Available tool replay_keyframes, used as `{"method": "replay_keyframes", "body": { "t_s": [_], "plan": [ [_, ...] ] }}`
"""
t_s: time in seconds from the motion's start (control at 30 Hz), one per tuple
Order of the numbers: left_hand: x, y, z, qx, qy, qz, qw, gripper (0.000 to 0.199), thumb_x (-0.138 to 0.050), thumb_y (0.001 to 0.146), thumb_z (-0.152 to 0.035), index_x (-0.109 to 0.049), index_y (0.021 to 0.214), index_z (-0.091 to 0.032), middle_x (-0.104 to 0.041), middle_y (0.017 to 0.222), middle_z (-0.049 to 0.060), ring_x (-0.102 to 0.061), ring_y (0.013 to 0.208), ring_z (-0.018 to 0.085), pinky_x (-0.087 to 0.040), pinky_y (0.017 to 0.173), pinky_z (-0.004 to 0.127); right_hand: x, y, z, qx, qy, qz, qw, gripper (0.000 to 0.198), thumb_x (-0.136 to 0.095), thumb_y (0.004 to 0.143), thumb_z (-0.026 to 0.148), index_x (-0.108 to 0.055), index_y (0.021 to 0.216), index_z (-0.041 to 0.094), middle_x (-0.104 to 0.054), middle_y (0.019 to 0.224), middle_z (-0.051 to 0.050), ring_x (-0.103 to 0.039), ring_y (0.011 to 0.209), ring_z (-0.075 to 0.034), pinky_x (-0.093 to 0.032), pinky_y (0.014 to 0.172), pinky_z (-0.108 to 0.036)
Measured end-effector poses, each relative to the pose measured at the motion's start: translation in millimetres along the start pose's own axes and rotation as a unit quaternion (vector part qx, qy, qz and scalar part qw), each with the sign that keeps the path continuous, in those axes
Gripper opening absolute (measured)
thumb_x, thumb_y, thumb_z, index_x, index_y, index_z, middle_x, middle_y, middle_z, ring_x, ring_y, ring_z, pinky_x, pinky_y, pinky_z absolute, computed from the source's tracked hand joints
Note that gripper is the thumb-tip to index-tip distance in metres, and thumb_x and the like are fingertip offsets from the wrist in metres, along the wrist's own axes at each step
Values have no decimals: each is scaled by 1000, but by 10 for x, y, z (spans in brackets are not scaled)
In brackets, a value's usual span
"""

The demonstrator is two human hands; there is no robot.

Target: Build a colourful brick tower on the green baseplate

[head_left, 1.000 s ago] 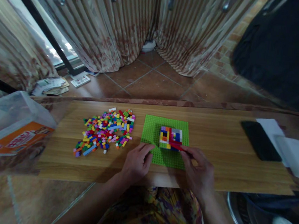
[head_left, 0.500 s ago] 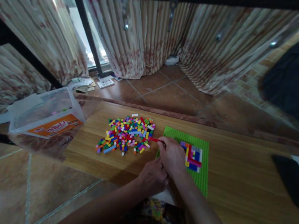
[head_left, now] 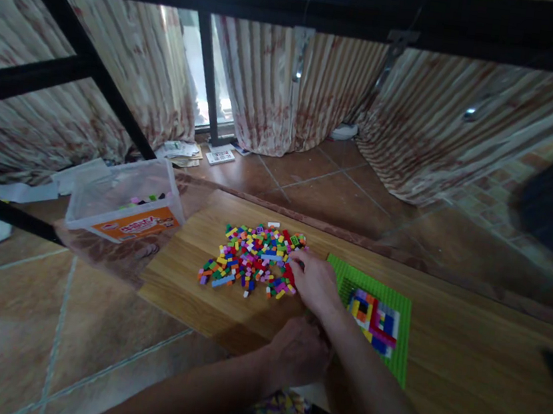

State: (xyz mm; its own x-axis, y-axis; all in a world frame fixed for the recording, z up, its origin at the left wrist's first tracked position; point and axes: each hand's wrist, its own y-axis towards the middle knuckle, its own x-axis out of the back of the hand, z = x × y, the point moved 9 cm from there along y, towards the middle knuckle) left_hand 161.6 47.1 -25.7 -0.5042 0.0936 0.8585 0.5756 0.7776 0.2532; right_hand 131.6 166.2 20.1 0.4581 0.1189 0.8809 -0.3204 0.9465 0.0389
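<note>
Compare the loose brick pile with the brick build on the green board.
The pile is scattered; the build is fitted together in a block. The pile spreads wider than the build. The pile lies directly on the table; the build sits on the green board. Both mix many colors.

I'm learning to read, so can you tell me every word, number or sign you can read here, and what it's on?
Nothing can be read for sure.
Orange label on the clear box: it has pale letters, but they're too blurred to read.
Booklet: its marks are too small to read.
Papers: any print is too small to read.
Bricks: no writing I can make out.
</note>
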Motion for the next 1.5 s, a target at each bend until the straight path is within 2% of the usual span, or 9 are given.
{"method": "replay_keyframes", "body": {
  "t_s": [0.23, 0.43, 0.67, 0.77, 0.9, 0.97, 1.07, 1.3, 1.5],
  "plan": [
    [32, 28, -22, -7, 16, 38, 999, 34, -49, 91, -23, -61, 120, -11, -70, 116, 17, -65, 111, 27, -55, 91, 38, -125, 328, 45, 14, -71, 9, 997, 26, -51, 90, 20, -71, 107, 22, -63, 110, -9, -56, 107, -23, -40, 91, -31],
    [26, 21, -20, -12, 14, 28, 999, 31, -50, 89, -21, -65, 115, -11, -72, 110, 16, -67, 107, 27, -56, 89, 38, -206, 337, 45, 23, -44, 13, 999, 20, -53, 88, 18, -72, 94, 21, -61, 107, -8, -55, 105, -22, -42, 91, -32],
    [8, -11, 4, -11, 19, -12, 1000, 30, -53, 86, -20, -66, 112, -11, -73, 106, 15, -69, 100, 27, -58, 84, 37, 40, 129, 25, 36, 127, -93, 987, 15, -54, 86, 20, -69, 89, 20, -64, 103, -8, -59, 102, -22, -45, 94, -37],
    [25, -12, 49, 7, 6, -34, 999, 26, -51, 87, -20, -67, 107, -12, -75, 97, 12, -71, 90, 25, -60, 77, 36, 92, -121, -107, -28, 325, -92, 941, 18, -56, 86, 31, -68, 94, 21, -69, 89, -4, -64, 81, -19, -51, 79, -35],
    [174, 0, 46, 1, -37, -68, 997, 23, -51, 88, -22, -66, 103, -13, -72, 100, 12, -68, 94, 24, -59, 82, 37, 41, -653, -371, -170, 561, -66, 807, 32, -69, 77, 47, -67, 94, 20, -71, 78, -3, -66, 66, -17, -52, 63, -30],
    [255, 13, 38, -4, -55, -71, 996, 25, -50, 89, -21, -64, 109, -14, -69, 107, 12, -65, 99, 23, -57, 87, 37, 96, -944, -534, -207, 605, -88, 764, 35, -75, 72, 47, -68, 93, 20, -73, 79, -3, -66, 66, -15, -52, 64, -29],
    [290, 41, 29, -11, -73, -38, 997, 21, -49, 91, -20, -63, 106, -18, -67, 105, 9, -64, 97, 20, -57, 86, 34, 240, -1379, -906, -243, 607, -158, 739, 36, -81, 66, 47, -70, 88, 20, -71, 74, -2, -64, 64, -14, -52, 62, -27],
    [317, 57, 48, -11, -57, -43, 997, 17, -51, 91, -19, -64, 103, -18, -66, 107, 8, -63, 99, 19, -56, 87, 34, 493, -2203, -1725, -329, 451, -324, 764, 43, -84, 56, 50, -70, 82, 19, -71, 78, -4, -64, 72, -17, -51, 66, -30],
    [330, 67, 48, -12, -38, -51, 998, 17, -52, 91, -19, -65, 102, -18, -67, 104, 8, -64, 96, 19, -56, 85, 32, 532, -2072, -1496, -283, 288, -306, 862, 29, -69, 77, 45, -70, 90, 20, -70, 85, -5, -64, 73, -18, -52, 70, -33]
  ]
}}
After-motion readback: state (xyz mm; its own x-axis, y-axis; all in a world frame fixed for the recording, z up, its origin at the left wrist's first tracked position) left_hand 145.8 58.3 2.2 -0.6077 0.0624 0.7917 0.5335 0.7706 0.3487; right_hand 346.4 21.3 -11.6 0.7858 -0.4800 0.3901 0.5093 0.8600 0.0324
